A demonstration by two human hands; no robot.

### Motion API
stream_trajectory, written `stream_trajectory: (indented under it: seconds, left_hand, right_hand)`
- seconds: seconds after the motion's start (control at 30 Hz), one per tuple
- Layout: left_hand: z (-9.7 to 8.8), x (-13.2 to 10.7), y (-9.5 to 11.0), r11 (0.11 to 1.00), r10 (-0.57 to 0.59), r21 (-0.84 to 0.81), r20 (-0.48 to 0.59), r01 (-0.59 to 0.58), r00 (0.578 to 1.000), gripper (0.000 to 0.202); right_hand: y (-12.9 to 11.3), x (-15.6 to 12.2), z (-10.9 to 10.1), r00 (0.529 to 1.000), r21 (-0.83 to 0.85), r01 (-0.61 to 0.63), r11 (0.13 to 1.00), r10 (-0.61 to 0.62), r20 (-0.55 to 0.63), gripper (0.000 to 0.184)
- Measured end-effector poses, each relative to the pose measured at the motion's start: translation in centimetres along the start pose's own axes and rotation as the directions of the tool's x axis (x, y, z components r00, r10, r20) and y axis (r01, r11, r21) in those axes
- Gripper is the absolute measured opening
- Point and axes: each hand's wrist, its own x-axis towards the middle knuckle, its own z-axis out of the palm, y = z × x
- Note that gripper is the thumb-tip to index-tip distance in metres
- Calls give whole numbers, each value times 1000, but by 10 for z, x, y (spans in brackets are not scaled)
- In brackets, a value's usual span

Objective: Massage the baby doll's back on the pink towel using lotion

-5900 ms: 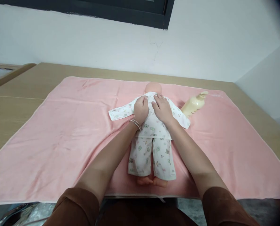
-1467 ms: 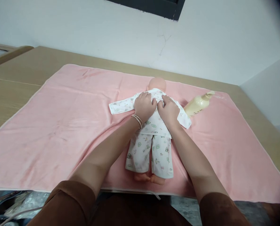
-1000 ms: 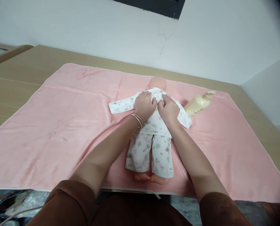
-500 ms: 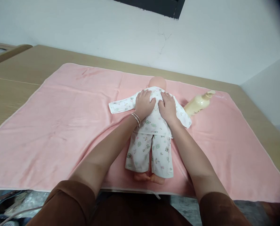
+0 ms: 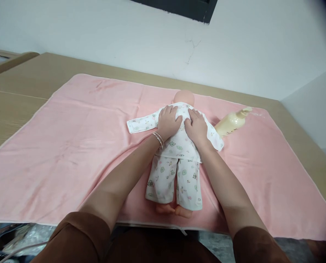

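Observation:
A baby doll (image 5: 179, 160) in white printed pyjamas lies face down on a pink towel (image 5: 77, 146), head away from me. My left hand (image 5: 168, 122), with bangles at the wrist, lies flat on the doll's upper back, fingers spread. My right hand (image 5: 197, 126) lies flat beside it on the right shoulder blade, fingers also stretched out. Both palms press on the pyjama top and hold nothing. The doll's bare feet (image 5: 173, 210) stick out near the towel's front edge.
A cream pump bottle (image 5: 232, 122) lies on its side on the towel, just right of the doll's sleeve. The towel covers a wooden table (image 5: 17, 102) that meets a white wall (image 5: 124, 36) at the back. Crinkled plastic (image 5: 12, 241) shows below the table's front edge.
Both hands stay on the doll's upper back; the fingers have shifted slightly, pinching the cloth together earlier and lying flatter now. The doll and bottle have not moved.

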Motion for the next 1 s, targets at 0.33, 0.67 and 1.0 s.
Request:
stream_trajectory:
  seconds: [0.33, 0.67, 1.0]
  left_hand:
    - [-9, -6, 9, 988, 139, 82, -44, -135, 989, 33]
    - [-5, -1, 3, 997, 68, 41, -7, -68, 998, 38]
    - [-9, -8, 10, 986, 124, 120, -65, -116, 990, 23]
  right_hand:
    - [-7, -4, -5, 999, -38, 22, 999, -24, -34, 46]
    - [-1, 2, -3, 999, -39, 36, 999, -36, 10, 52]
    - [-17, -8, -11, 996, -48, -69, 996, 66, -60, 38]
